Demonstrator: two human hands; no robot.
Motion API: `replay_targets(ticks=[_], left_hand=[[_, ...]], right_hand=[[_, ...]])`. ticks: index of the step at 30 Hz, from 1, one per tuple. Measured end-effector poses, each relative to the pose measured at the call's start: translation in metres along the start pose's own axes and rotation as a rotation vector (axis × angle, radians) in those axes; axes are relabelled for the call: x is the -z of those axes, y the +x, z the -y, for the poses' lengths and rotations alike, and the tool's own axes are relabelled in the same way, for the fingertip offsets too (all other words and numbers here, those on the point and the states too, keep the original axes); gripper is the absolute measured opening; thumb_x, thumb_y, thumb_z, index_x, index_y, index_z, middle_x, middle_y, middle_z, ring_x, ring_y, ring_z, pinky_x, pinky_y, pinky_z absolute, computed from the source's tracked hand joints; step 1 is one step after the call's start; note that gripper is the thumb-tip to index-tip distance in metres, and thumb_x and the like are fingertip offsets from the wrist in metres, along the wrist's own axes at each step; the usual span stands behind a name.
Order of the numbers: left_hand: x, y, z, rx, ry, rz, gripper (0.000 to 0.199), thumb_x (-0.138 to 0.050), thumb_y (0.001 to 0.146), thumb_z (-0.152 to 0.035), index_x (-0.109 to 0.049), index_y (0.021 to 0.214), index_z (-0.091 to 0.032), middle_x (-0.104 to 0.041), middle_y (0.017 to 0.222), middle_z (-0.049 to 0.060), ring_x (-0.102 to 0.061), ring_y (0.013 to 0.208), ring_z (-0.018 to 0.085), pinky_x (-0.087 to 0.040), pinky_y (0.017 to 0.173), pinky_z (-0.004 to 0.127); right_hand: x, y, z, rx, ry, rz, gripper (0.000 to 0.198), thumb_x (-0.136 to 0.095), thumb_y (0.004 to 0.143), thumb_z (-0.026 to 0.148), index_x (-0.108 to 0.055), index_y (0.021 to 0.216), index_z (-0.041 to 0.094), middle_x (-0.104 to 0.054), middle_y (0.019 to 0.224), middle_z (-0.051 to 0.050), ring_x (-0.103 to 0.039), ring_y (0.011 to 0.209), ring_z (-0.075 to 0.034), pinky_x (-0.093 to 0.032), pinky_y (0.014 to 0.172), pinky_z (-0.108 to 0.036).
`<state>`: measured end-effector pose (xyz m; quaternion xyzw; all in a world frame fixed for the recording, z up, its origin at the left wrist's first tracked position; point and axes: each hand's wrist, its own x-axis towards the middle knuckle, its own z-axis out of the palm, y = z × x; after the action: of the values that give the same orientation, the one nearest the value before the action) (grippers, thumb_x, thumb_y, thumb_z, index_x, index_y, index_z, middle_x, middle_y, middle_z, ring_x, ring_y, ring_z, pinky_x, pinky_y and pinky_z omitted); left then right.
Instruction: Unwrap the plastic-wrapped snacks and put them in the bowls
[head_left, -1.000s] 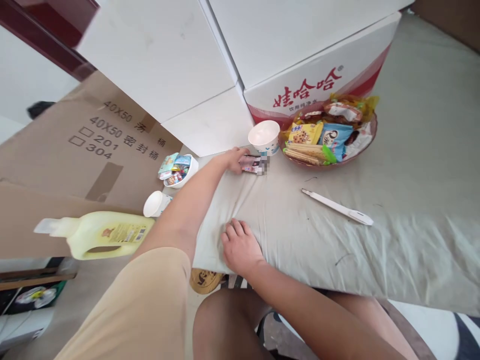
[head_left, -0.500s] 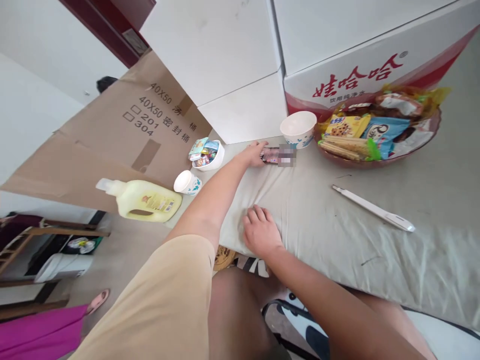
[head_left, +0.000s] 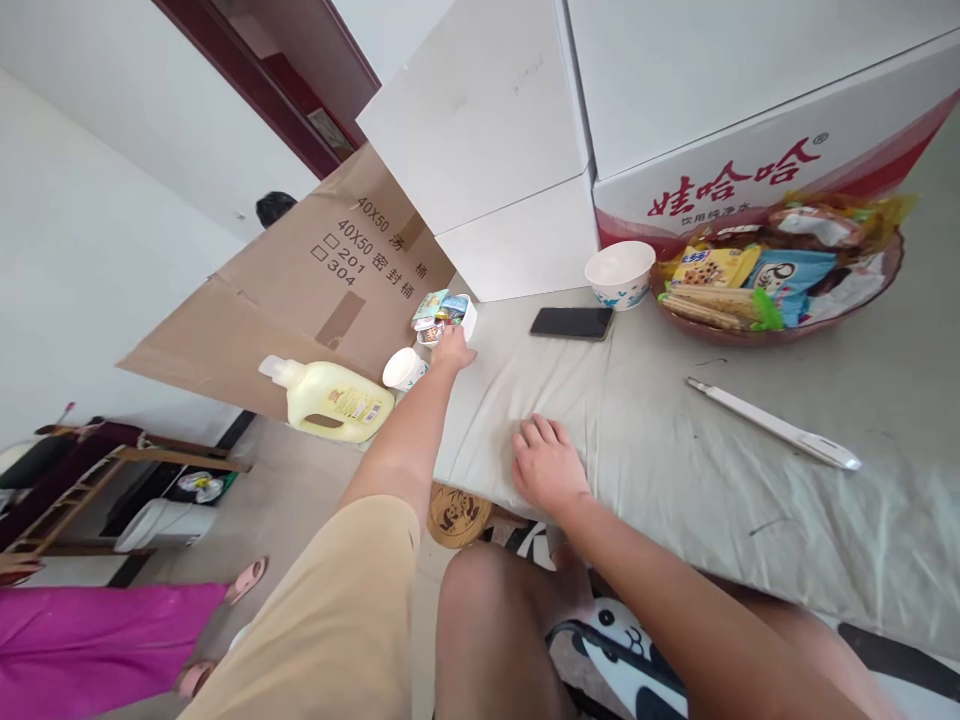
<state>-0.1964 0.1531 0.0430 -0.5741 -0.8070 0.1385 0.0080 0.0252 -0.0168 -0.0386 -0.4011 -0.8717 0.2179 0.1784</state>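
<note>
Head view: left hand [head_left: 453, 348], one, at the near rim of a white tub [head_left: 470, 318]; fingers hidden, so whether spread or pinching cannot be told. Wrapped packets [head_left: 431, 308], several, in the tub. Progress shown: tub reached, no packet seen lifted clear. Right hand [head_left: 551, 465], one, palm down, fingers loosely bent, nothing visible held. Phone [head_left: 572, 322], black, lying flat to the right of the tub, apart from both hands.

Surface: pale cloth [head_left: 660, 500], wrinkled towards the right. On it: paper cup [head_left: 405, 370], just left of the tub; white bowl [head_left: 620, 275], beyond the phone; snack dish [head_left: 795, 338], far right, filled; slim white tool [head_left: 772, 423], right, possibly a knife.

Room: yellow bottle [head_left: 341, 400], left; brown carton [head_left: 285, 290], behind it; red-lettered carton [head_left: 739, 190], far right; pale wall [head_left: 97, 260]; person in magenta trousers [head_left: 105, 640], near left.
</note>
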Motion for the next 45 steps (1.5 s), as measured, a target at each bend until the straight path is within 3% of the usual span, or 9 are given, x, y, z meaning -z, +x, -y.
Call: replay_targets(ticks=[3,6,14,18,22,27,33,39,45], left_hand=[[0.008,0.000,-0.003,-0.017,-0.011,-0.011,0.059,-0.069,0.086,-0.036,-0.051,0.137,-0.014,-0.051,0.145,0.022,-0.052,0.135,0.034,-0.049,0.105,0.047],[0.012,-0.005,-0.013,-0.132,-0.053,-0.017,0.043,-0.064,0.094,-0.039,-0.058,0.130,-0.017,-0.061,0.131,0.011,-0.063,0.114,0.025,-0.056,0.094,0.046],[-0.006,-0.039,-0.038,-0.153,-0.123,-0.120,0.039,-0.060,0.096,-0.039,-0.059,0.127,-0.016,-0.062,0.129,0.012,-0.063,0.115,0.025,-0.054,0.098,0.047],[-0.040,-0.083,-0.052,-0.150,-0.153,-0.183,0.029,-0.046,0.098,-0.034,-0.062,0.115,-0.017,-0.064,0.126,0.014,-0.057,0.125,0.029,-0.044,0.108,0.040],[-0.069,-0.150,-0.075,-0.289,-0.330,-0.335,0.007,-0.056,0.088,-0.028,-0.059,0.085,-0.022,-0.069,0.101,0.011,-0.060,0.107,0.029,-0.046,0.096,0.041],[-0.080,-0.210,-0.112,-0.539,-0.554,-0.406,0.034,-0.065,0.074,-0.021,-0.034,0.061,-0.024,-0.058,0.070,0.004,-0.056,0.082,0.023,-0.046,0.078,0.036],[-0.068,-0.223,-0.157,-0.812,-0.725,-0.426,0.041,-0.066,0.070,-0.025,-0.028,0.057,-0.024,-0.048,0.061,0.000,-0.050,0.069,0.018,-0.044,0.072,0.035],[-0.032,-0.215,-0.136,-0.896,-0.793,-0.689,0.027,-0.058,0.078,-0.035,-0.040,0.061,-0.023,-0.052,0.069,0.004,-0.050,0.072,0.021,-0.043,0.074,0.039],[0.030,-0.192,-0.139,-1.024,-0.698,-0.672,0.049,-0.032,0.097,-0.040,-0.042,0.053,-0.022,-0.052,0.062,0.005,-0.051,0.070,0.020,-0.041,0.073,0.040]], right_hand=[[-0.001,0.000,0.000,-0.008,0.002,0.004,0.041,-0.048,0.094,0.024,-0.065,0.128,0.007,-0.055,0.145,-0.021,-0.037,0.145,-0.036,-0.026,0.118,-0.050],[0.001,0.001,-0.002,0.010,0.004,-0.002,0.043,-0.049,0.093,0.025,-0.063,0.130,0.007,-0.056,0.144,-0.020,-0.037,0.144,-0.035,-0.025,0.118,-0.050],[0.016,-0.015,-0.009,-0.008,-0.002,0.035,0.041,-0.047,0.093,0.022,-0.065,0.127,0.007,-0.061,0.136,-0.019,-0.032,0.149,-0.033,-0.020,0.121,-0.048],[0.029,-0.038,-0.016,-0.040,-0.042,-0.016,0.041,-0.046,0.094,0.022,-0.066,0.127,0.008,-0.058,0.141,-0.018,-0.031,0.149,-0.035,-0.020,0.120,-0.049],[0.046,-0.067,-0.037,-0.108,-0.062,-0.119,0.042,-0.048,0.092,0.021,-0.063,0.130,0.011,-0.058,0.140,-0.019,-0.044,0.139,-0.036,-0.032,0.114,-0.051],[0.072,-0.103,-0.075,-0.215,-0.020,-0.298,0.058,-0.051,0.085,0.022,-0.052,0.142,0.013,-0.050,0.144,-0.022,-0.057,0.121,-0.038,-0.048,0.100,-0.053],[0.097,-0.119,-0.106,-0.248,0.112,-0.510,0.074,-0.057,0.072,0.024,-0.046,0.145,0.016,-0.041,0.147,-0.022,-0.046,0.134,-0.040,-0.045,0.106,-0.057],[0.102,-0.104,-0.099,-0.329,0.401,-0.576,0.073,-0.058,0.072,0.028,-0.044,0.144,0.021,-0.047,0.143,-0.017,-0.045,0.134,-0.037,-0.034,0.114,-0.059],[0.098,-0.084,-0.062,-0.627,1.346,-0.487,0.061,-0.058,0.064,0.027,-0.051,0.124,0.035,-0.065,0.106,0.000,-0.061,0.096,-0.024,-0.054,0.086,-0.045]])
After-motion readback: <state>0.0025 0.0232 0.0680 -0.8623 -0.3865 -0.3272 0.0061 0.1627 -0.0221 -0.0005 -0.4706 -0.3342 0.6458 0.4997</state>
